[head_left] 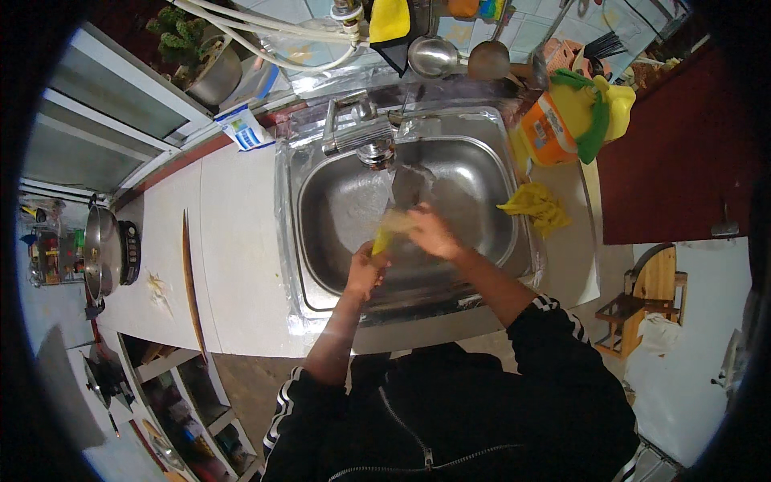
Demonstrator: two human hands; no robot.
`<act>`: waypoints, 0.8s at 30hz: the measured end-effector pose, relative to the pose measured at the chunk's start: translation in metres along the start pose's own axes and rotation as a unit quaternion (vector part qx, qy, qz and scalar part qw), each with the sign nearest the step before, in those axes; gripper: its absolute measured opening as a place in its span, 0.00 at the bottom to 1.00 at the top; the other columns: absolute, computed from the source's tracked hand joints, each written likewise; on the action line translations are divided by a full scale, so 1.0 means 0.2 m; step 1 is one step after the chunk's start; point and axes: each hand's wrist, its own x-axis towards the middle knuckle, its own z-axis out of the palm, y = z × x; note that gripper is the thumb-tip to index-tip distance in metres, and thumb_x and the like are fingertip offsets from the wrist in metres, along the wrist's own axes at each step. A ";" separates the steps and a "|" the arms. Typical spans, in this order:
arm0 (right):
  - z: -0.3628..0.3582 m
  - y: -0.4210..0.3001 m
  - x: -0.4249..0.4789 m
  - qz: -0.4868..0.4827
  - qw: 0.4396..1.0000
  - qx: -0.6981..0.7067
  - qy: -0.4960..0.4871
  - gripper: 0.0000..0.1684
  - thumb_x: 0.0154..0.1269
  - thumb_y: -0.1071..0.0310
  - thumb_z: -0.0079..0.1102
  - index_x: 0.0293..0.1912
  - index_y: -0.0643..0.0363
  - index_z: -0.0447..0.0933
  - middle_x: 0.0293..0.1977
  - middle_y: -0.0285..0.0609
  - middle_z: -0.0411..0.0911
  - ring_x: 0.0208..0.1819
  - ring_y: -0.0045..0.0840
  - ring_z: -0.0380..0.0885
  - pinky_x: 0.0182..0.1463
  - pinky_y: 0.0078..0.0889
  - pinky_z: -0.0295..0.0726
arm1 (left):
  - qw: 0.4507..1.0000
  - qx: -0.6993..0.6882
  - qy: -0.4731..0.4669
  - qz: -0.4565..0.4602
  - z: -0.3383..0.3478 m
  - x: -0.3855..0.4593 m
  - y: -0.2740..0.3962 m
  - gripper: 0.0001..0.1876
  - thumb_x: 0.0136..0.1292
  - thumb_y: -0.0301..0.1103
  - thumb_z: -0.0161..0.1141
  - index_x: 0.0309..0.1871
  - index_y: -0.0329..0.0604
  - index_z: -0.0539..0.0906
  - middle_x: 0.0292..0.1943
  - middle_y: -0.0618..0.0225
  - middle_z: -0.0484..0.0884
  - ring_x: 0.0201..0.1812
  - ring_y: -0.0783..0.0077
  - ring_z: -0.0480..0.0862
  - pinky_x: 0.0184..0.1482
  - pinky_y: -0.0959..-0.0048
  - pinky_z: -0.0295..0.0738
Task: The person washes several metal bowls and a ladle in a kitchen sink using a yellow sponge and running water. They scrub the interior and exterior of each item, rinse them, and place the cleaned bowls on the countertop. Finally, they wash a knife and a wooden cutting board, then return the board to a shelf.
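A slim yellow object (pixel 380 241), too blurred to name more exactly, stands up out of my left hand (pixel 365 272), whose fingers are closed around its lower end. My right hand (pixel 432 232) is at its upper end, with the fingertips smeared by motion; I cannot tell whether they grip it or rub along it. Both hands are over the stainless steel sink basin (pixel 470 241), whose bottom looks wet. Above them, at the back rim, is a chrome faucet (pixel 361 135) with its spout over the basin.
Right of the sink lie a crumpled yellow cloth (pixel 536 208) and an orange-and-yellow jug (pixel 551 129) with a green glove (pixel 590 117) over it. A white-and-blue packet (pixel 244 128) is at back left. A pan (pixel 101 250) stands on a stove at far left. Ladles (pixel 432 57) hang behind.
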 end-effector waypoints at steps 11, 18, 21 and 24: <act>-0.39 -0.24 0.10 0.097 0.934 0.320 0.126 0.26 0.49 0.69 0.57 0.50 0.64 0.69 0.41 0.50 0.74 0.43 0.34 0.75 0.46 0.32 0.72 | 0.747 0.655 0.078 0.080 -0.09 0.19 -0.15 0.17 0.53 0.31 0.53 0.49 0.49 0.69 0.35 0.54 0.78 0.34 0.49 0.79 0.33 0.57 0.74; 0.19 0.08 0.14 -0.156 0.979 -0.080 0.105 0.22 0.48 0.62 0.56 0.44 0.62 0.73 0.42 0.51 0.74 0.40 0.42 0.75 0.42 0.38 0.74 | 0.776 0.607 0.108 0.131 -0.01 0.12 -0.05 0.13 0.50 0.40 0.60 0.33 0.45 0.71 0.25 0.56 0.79 0.30 0.52 0.80 0.31 0.56 0.72; 0.08 0.07 0.27 0.182 0.982 -0.051 0.023 0.22 0.47 0.59 0.56 0.41 0.61 0.73 0.42 0.51 0.73 0.44 0.44 0.72 0.45 0.42 0.72 | 0.776 0.602 0.132 0.138 -0.03 0.05 -0.08 0.14 0.50 0.42 0.61 0.32 0.45 0.71 0.23 0.57 0.79 0.29 0.51 0.80 0.30 0.56 0.72; 0.16 -0.04 0.24 0.061 0.992 -0.027 0.106 0.22 0.47 0.62 0.59 0.44 0.56 0.72 0.42 0.50 0.73 0.47 0.43 0.71 0.49 0.42 0.70 | 0.776 0.588 0.165 0.158 -0.04 0.06 -0.05 0.16 0.49 0.44 0.62 0.32 0.45 0.71 0.23 0.56 0.79 0.28 0.51 0.80 0.29 0.56 0.72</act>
